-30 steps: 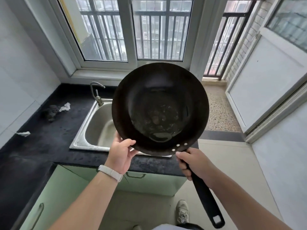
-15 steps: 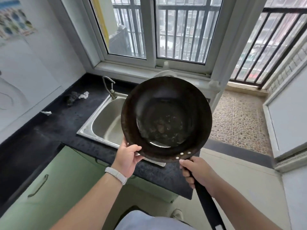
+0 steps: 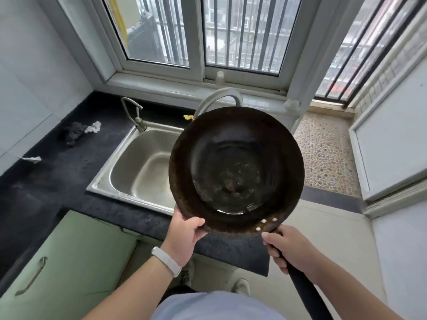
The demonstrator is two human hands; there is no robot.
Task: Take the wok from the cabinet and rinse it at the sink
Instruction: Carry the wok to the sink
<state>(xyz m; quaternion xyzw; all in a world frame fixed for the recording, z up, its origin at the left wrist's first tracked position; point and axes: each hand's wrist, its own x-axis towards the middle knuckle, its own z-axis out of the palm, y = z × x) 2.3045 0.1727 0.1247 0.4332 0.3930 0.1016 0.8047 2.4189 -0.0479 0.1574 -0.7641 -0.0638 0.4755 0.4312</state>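
Seemingly wok (image 3: pixel 235 172) overhangs sink rim (image 3: pixel 126 194).

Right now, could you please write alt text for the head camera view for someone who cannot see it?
A person holds a dark wok at a steel sink, left hand gripping its rim and right hand its black handle. The sink sits in a black counter under a barred window.

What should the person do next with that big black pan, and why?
Probably lower the wok into the sink, toward the faucet. The left hand grips its rim and the right hand its handle, holding it in the air over the sink's right side, with brownish residue inside.
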